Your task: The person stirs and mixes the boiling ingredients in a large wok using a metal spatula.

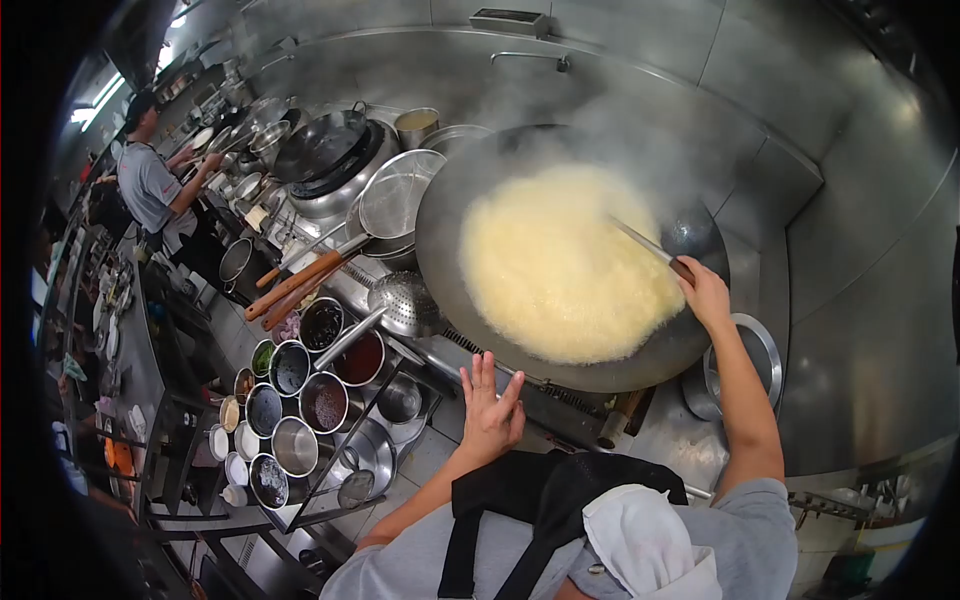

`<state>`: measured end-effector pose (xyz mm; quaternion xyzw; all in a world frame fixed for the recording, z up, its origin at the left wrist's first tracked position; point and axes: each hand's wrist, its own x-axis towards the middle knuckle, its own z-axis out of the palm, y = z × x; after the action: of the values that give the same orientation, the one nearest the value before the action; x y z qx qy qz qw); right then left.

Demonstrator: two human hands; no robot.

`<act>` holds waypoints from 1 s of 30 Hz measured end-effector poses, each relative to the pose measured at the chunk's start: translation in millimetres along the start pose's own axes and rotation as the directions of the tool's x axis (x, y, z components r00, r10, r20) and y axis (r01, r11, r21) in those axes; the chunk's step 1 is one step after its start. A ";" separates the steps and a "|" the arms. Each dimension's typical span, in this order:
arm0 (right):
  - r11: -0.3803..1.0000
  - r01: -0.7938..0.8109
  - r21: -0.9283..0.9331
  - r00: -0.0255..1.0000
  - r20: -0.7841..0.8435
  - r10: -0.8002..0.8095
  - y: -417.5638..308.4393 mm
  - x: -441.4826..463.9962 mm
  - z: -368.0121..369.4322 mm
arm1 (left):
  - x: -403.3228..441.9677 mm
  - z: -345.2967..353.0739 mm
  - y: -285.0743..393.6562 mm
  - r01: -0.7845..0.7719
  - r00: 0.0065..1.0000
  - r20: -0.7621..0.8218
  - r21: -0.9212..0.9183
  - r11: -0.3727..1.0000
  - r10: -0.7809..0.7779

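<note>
A large wok (pixel 440 290) holds a wide pool of pale yellow, frothy liquid (pixel 565 265), with steam rising off it. My right hand (pixel 706 292) is closed round the wooden grip of a long-handled metal cooking utensil (pixel 645 240). Its shaft reaches over the wok's right side into the froth, which hides the working end, so I cannot make out whether it is a ladle or a turner. My left hand (pixel 492 408) is raised near the wok's front edge, palm out with fingers stretched, holding nothing.
Left of the wok lie a wire-mesh strainer (pixel 395 195) and a perforated ladle (pixel 405 303). Several metal seasoning pots (pixel 295 445) crowd a rack at lower left. A second wok (pixel 322 145) stands farther back. A co-worker (pixel 155 185) works at the far left.
</note>
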<state>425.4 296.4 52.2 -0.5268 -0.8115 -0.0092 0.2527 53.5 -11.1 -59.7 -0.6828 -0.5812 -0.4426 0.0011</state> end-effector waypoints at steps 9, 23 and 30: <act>0.984 -0.176 0.015 0.981 0.082 0.174 -8.3 -13.7 -26.7 | 0.0 16.6 18.3 -0.004 0.996 -0.089 0.017 1.000 0.006; 0.778 -0.228 0.586 0.904 -0.170 0.393 8.8 -201.8 -160.5 | 3.2 22.6 41.5 -0.017 0.990 -0.139 0.127 0.992 0.034; 0.755 -0.051 0.654 0.915 -0.273 0.298 -25.1 -252.3 -181.3 | 3.5 22.3 46.7 -0.032 0.990 -0.131 0.111 0.993 0.047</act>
<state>556.5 19.7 110.8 -0.4741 -0.6521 0.1923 0.5595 103.9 -12.0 -47.2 -0.6621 -0.5895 -0.4548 0.0857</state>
